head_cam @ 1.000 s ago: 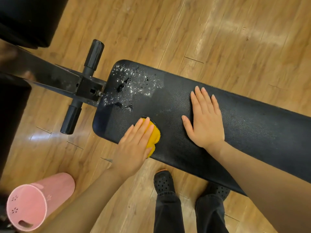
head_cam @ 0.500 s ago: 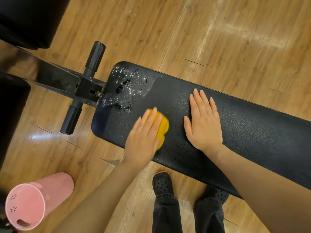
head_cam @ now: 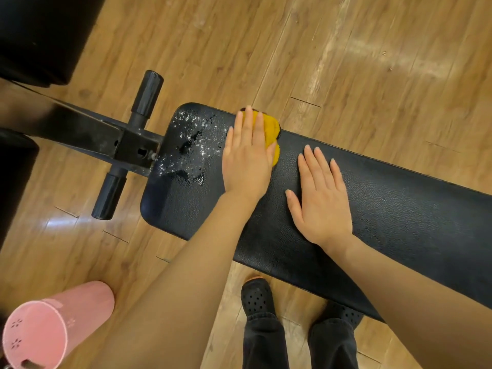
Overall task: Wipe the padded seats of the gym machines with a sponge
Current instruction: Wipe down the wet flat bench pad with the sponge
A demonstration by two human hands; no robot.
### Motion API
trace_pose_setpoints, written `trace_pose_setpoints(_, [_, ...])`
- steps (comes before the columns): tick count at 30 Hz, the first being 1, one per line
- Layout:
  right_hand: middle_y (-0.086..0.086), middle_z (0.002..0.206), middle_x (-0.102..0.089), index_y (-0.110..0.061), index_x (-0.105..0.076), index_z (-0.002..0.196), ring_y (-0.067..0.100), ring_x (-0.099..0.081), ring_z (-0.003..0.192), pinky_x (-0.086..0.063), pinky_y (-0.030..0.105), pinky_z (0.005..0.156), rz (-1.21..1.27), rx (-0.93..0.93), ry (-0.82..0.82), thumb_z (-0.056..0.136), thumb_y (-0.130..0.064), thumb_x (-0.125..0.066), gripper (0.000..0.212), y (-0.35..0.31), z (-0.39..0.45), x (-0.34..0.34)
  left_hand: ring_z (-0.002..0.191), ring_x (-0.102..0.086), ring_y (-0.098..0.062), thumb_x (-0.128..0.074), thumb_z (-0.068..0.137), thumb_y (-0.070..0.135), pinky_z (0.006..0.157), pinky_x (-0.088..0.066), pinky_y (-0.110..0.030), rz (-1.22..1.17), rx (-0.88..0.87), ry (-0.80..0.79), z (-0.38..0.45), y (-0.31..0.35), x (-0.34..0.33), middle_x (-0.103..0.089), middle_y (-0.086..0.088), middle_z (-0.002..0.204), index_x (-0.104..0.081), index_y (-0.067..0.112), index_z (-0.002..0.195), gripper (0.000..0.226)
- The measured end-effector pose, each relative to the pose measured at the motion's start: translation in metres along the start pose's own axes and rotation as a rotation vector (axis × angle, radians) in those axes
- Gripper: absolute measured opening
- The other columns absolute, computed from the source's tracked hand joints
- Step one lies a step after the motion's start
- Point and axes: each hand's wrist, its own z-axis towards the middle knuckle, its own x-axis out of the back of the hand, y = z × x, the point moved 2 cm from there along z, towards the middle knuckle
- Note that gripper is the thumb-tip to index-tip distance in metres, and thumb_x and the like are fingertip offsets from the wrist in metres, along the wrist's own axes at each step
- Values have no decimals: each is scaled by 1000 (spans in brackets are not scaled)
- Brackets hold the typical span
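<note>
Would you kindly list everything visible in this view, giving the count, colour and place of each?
bench pad: one, black, slanting from centre to right edge
foam patch: one, white specks, on the pad's left end
sponge: one, yellow, at the pad's far edge under the left hand
bench frame: one, black metal, left of the pad
roller grips: two, black, on a crossbar at the frame
bucket: one, pink, lying on its side, bottom left
floor: wooden, brown, all around
shoes: two, black, perforated, below the pad
trousers: dark, bottom centre
left hand: pressing flat on the sponge
right hand: flat on the pad, fingers spread
</note>
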Motion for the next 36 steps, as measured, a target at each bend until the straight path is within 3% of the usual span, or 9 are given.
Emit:
trace_pose_setpoints(8, [12, 159, -16, -3, -24, 149, 24, -8, 149, -9, 44, 120, -12, 0, -15, 97, -40, -34, 65, 1, 0, 0, 145, -20, -26, -45, 91, 39, 116, -19, -39, 94, 48, -50, -121, -18, -13, -20, -11, 158, -27, 9, 149, 68])
trace_pose_setpoints(16, [12, 159, -16, -3, -23, 150, 24, -8, 149, -9, 44, 120, -25, -9, -8, 97, -41, -33, 66, 0, 0, -1, 148, -9, -28, -31, 100, 39, 120, -14, -41, 0, 182, 11, -1, -25, 3, -9, -13, 160, -17, 7, 151, 62])
trace_pose_setpoints(21, [11, 156, -26, -5, -31, 147, 24, -17, 146, -11, 42, 120, 14, -22, 19, 96, -41, -36, 63, 1, 1, 2, 148, -10, -26, -28, 96, 40, 120, -13, -40, -6, 189, 19, -56, -17, -2, -10, -12, 160, -17, 8, 151, 65])
trace_pose_setpoints(25, [12, 151, -35, -6, -37, 144, 26, -28, 142, -16, 43, 119, 69, -92, 86, 96, -34, -34, 55, -9, 10, 5, 146, -17, -27, -37, 93, 41, 117, -15, -39, 22, 184, -42, -106, -16, -7, -17, -12, 158, -22, 8, 150, 67])
trace_pose_setpoints(28, [13, 150, -38, -5, -38, 143, 27, -30, 141, -19, 44, 118, 130, -86, 113, 96, -27, -36, 52, -24, 22, 3, 147, -12, -27, -35, 97, 40, 119, -14, -40, 30, 178, -30, -64, -25, 0, -13, -13, 159, -18, 6, 151, 66])
trace_pose_setpoints(32, [13, 151, -36, -6, -37, 144, 27, -26, 143, -16, 44, 119, 155, -86, 117, 96, -24, -37, 51, -37, 37, 0, 148, 1, -24, -30, 102, 39, 121, -8, -39, -74, 329, -29, 22, -45, 17, -1, -10, 161, -9, 8, 152, 62])
trace_pose_setpoints(36, [13, 152, -34, -10, -37, 145, 27, -25, 143, -16, 44, 118, 140, -118, 124, 96, -27, -38, 52, -39, 43, -1, 148, -2, -24, -33, 101, 39, 121, -9, -39, -58, 286, -1, 5, -42, 16, -2, -10, 161, -11, 8, 152, 64])
